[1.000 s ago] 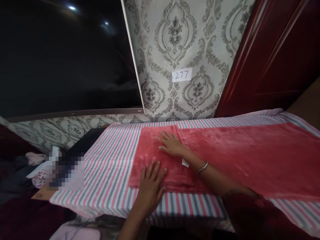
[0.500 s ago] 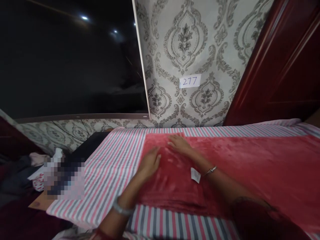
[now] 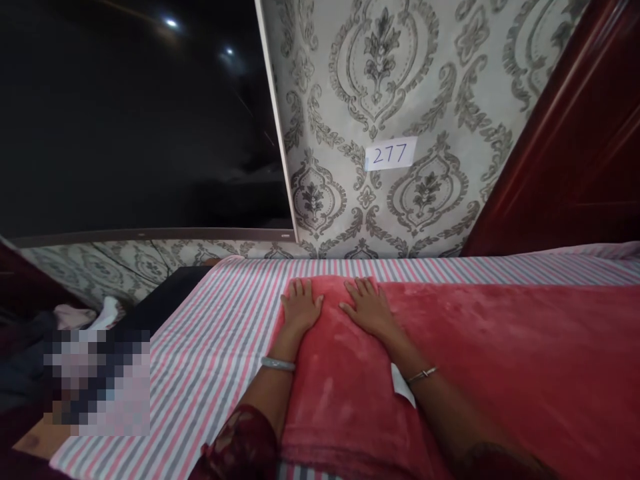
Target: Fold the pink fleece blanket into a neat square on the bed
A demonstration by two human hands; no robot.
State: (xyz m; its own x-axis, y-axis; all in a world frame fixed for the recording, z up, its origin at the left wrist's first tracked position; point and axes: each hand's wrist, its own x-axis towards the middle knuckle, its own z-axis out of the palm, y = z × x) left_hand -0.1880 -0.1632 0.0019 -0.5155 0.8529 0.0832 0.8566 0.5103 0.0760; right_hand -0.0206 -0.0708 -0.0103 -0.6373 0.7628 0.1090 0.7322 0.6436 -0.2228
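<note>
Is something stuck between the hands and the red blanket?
Nothing that shows: the left hand and the right hand both lie palm-down on the red blanket. The white tag shows apart from both palms.

Blanket [image 3: 345, 373] on cloth [image 3: 215, 333] | left hand [image 3: 300, 310], right hand [image 3: 369, 311] on its left end | TV [image 3: 140, 133] behind left | perhaps door [image 3: 570, 167] behind right

A dark screen [image 3: 145, 127] with a pale right edge fills the far left, two reflections [image 3: 171, 23] bright on it. To its right, grey-patterned wallpaper [image 3: 380, 67] bears a paper [image 3: 390, 154] reading 277. A dark red panel [image 3: 565, 167] slants at far right. Nearer, striped cloth [image 3: 215, 327] adjoins a black surface [image 3: 173, 288]; farther left lie clothes [image 3: 25, 353], partly behind pixelation [image 3: 97, 383]
</note>
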